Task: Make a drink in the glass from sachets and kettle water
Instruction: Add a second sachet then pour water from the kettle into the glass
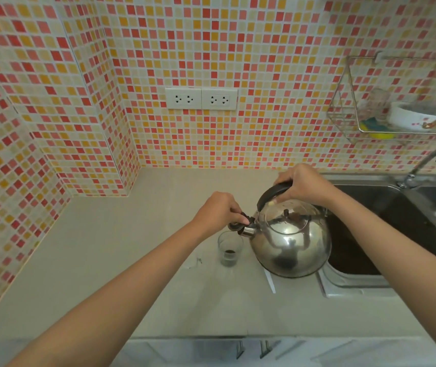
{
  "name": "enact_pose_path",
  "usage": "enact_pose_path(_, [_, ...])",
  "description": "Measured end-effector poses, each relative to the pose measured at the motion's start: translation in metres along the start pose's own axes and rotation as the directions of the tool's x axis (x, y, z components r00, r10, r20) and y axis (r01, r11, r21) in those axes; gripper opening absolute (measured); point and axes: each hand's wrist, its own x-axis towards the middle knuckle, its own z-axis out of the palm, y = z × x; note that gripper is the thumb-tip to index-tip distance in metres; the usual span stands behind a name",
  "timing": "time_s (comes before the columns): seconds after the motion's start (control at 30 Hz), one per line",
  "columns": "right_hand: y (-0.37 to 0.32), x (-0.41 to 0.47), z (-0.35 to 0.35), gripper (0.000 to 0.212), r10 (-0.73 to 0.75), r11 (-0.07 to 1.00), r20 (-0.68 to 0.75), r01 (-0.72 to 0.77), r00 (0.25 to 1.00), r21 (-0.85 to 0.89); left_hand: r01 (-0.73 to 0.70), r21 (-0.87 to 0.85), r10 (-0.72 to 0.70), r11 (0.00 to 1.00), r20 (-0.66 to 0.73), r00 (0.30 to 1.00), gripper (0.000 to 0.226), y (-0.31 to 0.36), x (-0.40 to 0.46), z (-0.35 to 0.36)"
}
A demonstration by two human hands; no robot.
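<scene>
A shiny steel kettle (292,243) hangs above the counter, its spout just over a small clear glass (230,251). Dark powder lies at the bottom of the glass. My right hand (303,185) is closed around the kettle's black handle (269,195). My left hand (218,213) pinches the black spout cap (247,221) at the kettle's spout. No water stream is visible. A thin white strip, perhaps a sachet (269,280), lies on the counter under the kettle's front edge.
A steel sink (386,202) with a tap (423,165) lies to the right. A wire rack (349,120) on the wall holds a bowl and sponges. Two wall sockets (201,98) sit above the beige counter (105,247). Tiled walls close the left and back.
</scene>
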Motion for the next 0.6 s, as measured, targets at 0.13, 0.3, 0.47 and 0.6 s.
enact_pose_path(0.13, [-0.007, -0.005, 0.004, 0.022, -0.005, 0.998, 0.010, 0.005, 1.000, -0.061, 0.034, 0.016, -0.035, 0.999, 0.024, 0.999, 0.030, 0.002, -0.004, 0.003])
enact_pose_path(0.3, [-0.013, -0.007, 0.009, 0.025, 0.010, 0.994, 0.015, -0.008, 1.000, -0.109, 0.059, 0.068, -0.062, 0.996, 0.045, 0.997, 0.029, 0.004, -0.006, 0.005])
enact_pose_path(0.47, [-0.017, -0.004, 0.011, 0.025, 0.019, 0.990, 0.017, -0.016, 1.000, -0.141, 0.082, 0.117, -0.088, 0.990, 0.046, 0.995, 0.030, 0.006, -0.006, 0.006])
enact_pose_path(0.6, [-0.023, -0.003, 0.013, 0.025, 0.009, 0.983, 0.034, -0.003, 0.999, -0.182, 0.102, 0.152, -0.112, 0.983, 0.057, 0.992, 0.031, 0.005, -0.006, 0.006])
